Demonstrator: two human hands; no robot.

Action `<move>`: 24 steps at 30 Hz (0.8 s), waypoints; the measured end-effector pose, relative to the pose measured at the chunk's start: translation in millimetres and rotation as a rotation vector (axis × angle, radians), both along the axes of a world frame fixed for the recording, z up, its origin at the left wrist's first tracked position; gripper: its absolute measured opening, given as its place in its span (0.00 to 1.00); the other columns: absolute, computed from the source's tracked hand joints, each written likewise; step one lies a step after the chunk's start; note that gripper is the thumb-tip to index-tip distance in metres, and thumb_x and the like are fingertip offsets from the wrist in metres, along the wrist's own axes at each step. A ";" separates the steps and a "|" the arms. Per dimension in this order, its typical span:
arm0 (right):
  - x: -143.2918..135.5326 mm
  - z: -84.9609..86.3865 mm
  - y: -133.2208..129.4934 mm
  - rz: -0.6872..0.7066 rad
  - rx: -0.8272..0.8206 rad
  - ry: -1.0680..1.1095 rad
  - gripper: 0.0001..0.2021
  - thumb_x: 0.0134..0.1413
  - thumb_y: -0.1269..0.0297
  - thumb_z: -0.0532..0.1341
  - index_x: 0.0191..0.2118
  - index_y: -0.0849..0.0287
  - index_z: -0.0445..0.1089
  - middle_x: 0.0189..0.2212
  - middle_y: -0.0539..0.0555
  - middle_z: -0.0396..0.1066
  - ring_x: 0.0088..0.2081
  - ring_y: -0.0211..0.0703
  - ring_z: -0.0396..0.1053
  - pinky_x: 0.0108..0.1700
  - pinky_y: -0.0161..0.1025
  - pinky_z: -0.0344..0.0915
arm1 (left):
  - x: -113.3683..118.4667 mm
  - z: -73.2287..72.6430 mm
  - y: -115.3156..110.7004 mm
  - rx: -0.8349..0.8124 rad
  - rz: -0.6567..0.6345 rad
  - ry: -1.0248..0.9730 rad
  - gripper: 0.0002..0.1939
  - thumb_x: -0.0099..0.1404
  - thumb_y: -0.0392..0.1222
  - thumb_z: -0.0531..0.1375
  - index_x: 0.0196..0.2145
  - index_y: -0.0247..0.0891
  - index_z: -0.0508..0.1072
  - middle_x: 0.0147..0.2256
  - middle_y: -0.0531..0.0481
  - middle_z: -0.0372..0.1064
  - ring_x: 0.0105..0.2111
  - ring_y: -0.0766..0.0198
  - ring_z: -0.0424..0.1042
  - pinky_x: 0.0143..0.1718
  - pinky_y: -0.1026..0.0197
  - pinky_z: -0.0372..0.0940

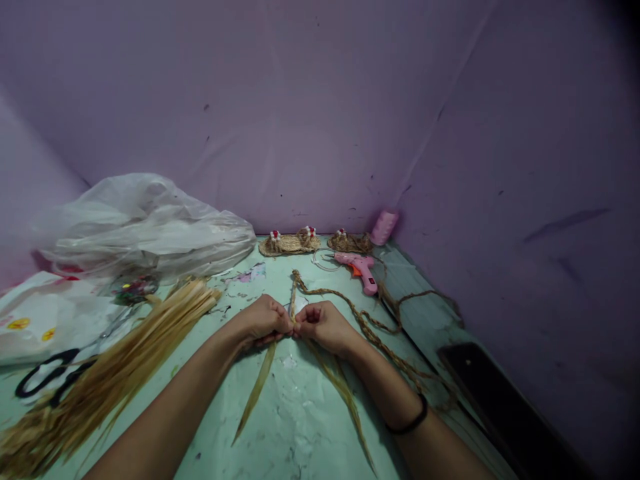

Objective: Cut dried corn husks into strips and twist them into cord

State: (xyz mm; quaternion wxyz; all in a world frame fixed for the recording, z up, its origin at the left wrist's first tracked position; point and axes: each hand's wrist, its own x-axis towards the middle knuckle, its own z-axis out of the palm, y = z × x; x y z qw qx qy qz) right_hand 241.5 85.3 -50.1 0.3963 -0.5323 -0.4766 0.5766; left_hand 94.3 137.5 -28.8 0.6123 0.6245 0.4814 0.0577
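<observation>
My left hand [267,320] and my right hand [321,325] meet at the middle of the table, fingertips pinched together on a thin straw braid [293,300]. The braid runs up from my fingers to a knotted end, where a longer braided cord [360,319] leads off to the right. Below my left hand hangs one loose flat strip [257,390]. More loose strips [345,393] trail down under my right hand and wrist. The exact crossing of strands between my fingertips is hidden.
Left of my arms lie a bundle of dry fibre [115,360], black-handled scissors [47,377] and a plastic bag [150,227]. Toward the wall are woven slippers [287,245], a pink glue gun [361,263] and a thread spool [384,228]. A dark phone-like object [500,400] lies right.
</observation>
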 end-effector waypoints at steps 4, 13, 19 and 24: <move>0.2 -2.5 0.4 0.006 -0.006 0.006 0.02 0.32 0.72 0.61 0.17 0.63 0.68 0.15 0.48 0.66 0.19 0.30 0.56 0.23 0.30 0.50 | -0.4 -0.9 0.6 0.010 -0.010 0.019 0.05 0.40 0.38 0.55 0.16 0.33 0.69 0.09 0.58 0.54 0.08 0.74 0.46 0.10 0.67 0.40; 1.0 -9.4 0.4 0.000 0.001 -0.045 0.01 0.32 0.72 0.61 0.18 0.62 0.68 0.15 0.46 0.64 0.18 0.30 0.55 0.22 0.30 0.49 | 5.2 6.0 -6.8 -0.004 0.030 0.123 0.04 0.41 0.37 0.54 0.14 0.34 0.66 0.08 0.57 0.54 0.07 0.74 0.44 0.10 0.66 0.38; -2.1 -10.4 -0.5 -0.028 0.057 -0.209 0.01 0.34 0.71 0.59 0.19 0.62 0.67 0.15 0.47 0.63 0.18 0.31 0.54 0.21 0.31 0.48 | 11.2 17.2 -16.0 0.057 0.123 0.190 0.06 0.41 0.34 0.54 0.10 0.35 0.61 0.07 0.59 0.48 0.07 0.75 0.44 0.10 0.67 0.39; -3.6 -13.6 0.6 -0.053 0.067 -0.209 0.01 0.33 0.71 0.59 0.19 0.61 0.66 0.15 0.46 0.62 0.19 0.31 0.54 0.22 0.31 0.49 | 10.0 10.2 -15.4 0.074 0.127 0.169 0.05 0.41 0.35 0.54 0.12 0.35 0.62 0.07 0.59 0.48 0.07 0.74 0.44 0.10 0.67 0.39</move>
